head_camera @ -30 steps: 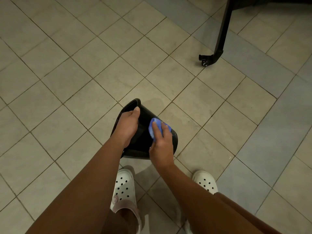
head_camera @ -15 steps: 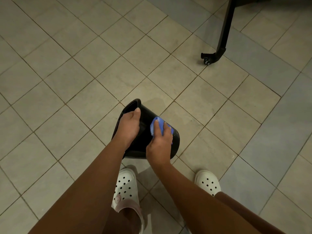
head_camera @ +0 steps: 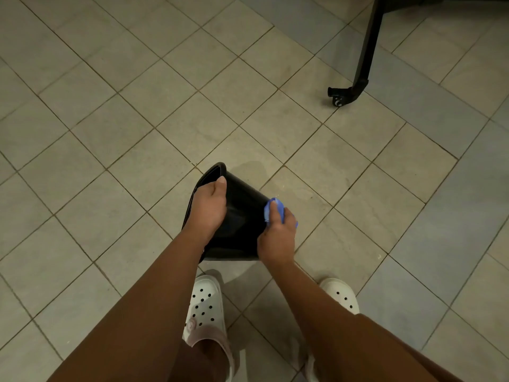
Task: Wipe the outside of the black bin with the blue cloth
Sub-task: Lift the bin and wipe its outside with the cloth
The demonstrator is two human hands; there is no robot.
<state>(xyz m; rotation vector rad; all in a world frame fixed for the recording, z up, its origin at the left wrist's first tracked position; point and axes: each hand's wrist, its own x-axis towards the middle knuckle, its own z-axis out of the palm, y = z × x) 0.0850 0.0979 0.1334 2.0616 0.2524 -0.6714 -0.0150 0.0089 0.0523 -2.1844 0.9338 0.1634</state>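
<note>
A small black bin point(head_camera: 242, 219) is held tilted above the tiled floor, its open rim to the left and its base end to the right. My left hand point(head_camera: 210, 206) grips the rim, thumb on the outer wall and fingers inside. My right hand point(head_camera: 276, 238) holds a bunched blue cloth point(head_camera: 275, 209) and presses it against the bin's right end. The cloth shows only past my fingers.
A black frame leg with a caster wheel point(head_camera: 338, 99) stands at the upper right. My feet in white clogs point(head_camera: 205, 304) are on the floor just below the bin. Beige and grey tiles point(head_camera: 137, 133) surround me.
My right hand has slid the cloth to the right along the bin's wall, from near its middle to its right end. My left hand keeps its hold on the rim.
</note>
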